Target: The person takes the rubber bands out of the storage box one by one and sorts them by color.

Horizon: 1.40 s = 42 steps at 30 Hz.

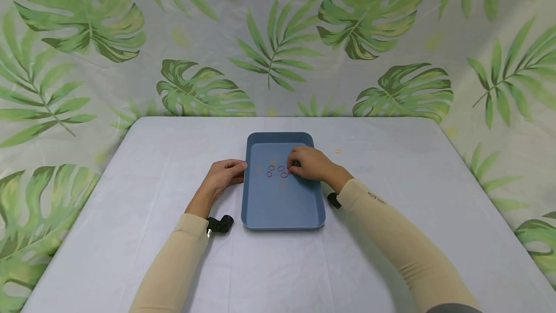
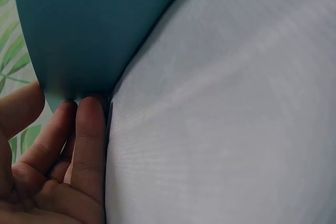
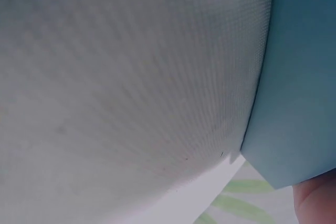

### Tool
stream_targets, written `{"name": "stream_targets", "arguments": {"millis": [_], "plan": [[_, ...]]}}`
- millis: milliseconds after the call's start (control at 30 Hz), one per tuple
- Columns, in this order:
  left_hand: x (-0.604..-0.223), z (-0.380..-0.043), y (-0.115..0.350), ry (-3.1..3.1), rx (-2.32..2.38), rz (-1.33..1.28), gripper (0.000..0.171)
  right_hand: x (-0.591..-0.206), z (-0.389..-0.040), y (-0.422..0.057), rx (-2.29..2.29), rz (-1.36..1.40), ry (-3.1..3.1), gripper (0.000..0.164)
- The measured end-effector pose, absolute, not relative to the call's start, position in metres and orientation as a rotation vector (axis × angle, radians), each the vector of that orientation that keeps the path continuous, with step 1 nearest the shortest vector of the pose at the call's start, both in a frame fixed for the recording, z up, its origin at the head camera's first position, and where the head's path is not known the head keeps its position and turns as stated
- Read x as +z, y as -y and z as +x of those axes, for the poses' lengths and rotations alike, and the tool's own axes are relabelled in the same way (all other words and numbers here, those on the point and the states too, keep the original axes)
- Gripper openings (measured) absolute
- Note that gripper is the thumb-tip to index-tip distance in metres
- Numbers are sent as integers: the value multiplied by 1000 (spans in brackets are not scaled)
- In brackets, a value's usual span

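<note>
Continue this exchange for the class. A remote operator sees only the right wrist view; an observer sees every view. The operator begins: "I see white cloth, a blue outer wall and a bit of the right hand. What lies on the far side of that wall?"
Observer: Several small red rings lie inside the blue tray.
Operator: Where is the other hand? My view misses it.
Observer: The left hand touches the left side of the blue tray.
Operator: Is any ring outside?
Observer: Yes, an orange ring lies on the white cloth, to the right of the blue tray.
</note>
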<state>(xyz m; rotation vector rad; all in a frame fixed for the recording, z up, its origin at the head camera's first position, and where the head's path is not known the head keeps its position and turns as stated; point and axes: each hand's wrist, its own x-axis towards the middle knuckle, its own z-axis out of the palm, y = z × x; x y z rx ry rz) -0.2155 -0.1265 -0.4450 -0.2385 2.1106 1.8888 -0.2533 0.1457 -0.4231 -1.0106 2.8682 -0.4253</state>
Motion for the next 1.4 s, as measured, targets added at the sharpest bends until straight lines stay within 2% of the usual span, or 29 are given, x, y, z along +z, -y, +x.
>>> {"name": "stream_targets", "arguments": {"millis": [400, 800, 1400], "plan": [[-445, -215, 127, -2116, 1892, -240, 37, -411, -253, -148, -858, -1097, -2789, 5], [-444, -215, 127, -2118, 1887, -237, 37, -385, -249, -158, -1005, -1145, -2740, 5], [-444, -216, 127, -2104, 1893, -249, 37, -375, -255, -209, -1121, -886, -2758, 12]]}}
